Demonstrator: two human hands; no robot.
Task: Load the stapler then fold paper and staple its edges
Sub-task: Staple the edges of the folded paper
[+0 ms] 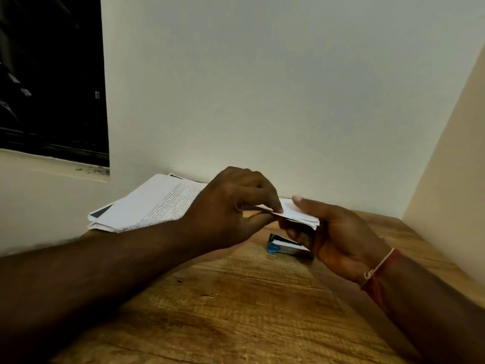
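While the left grip [231,206] (the person's left hand) pinches the near-left edge of the small folded white paper [298,214] between thumb and curled fingertips, the right grip [338,232] (the right hand) takes the same paper from the opposite side.

State of the left grip: closed on the paper edge, knuckles uppermost. State of the right grip: thumb laid straight along the top face of the paper, fingers curled beneath it, paper clamped between them. Both grips hold the paper in the air, above the brown wood-grain desk [236,298] and clear of its surface.

Position of the stapler: the blue and black stapler [282,246] lies flat on the desk, below the paper and just beside the fingers of the right grip (its far end is hidden behind them). Whether those fingers touch it cannot be determined.

A loose stack of white printed sheets [149,203] lies at the rear left of the desk, against the pale plain wall [262,88]; its right end is covered by the left grip. A red and white thread band [380,269] circles the right wrist. A dark window opening [49,74] occupies the upper left.
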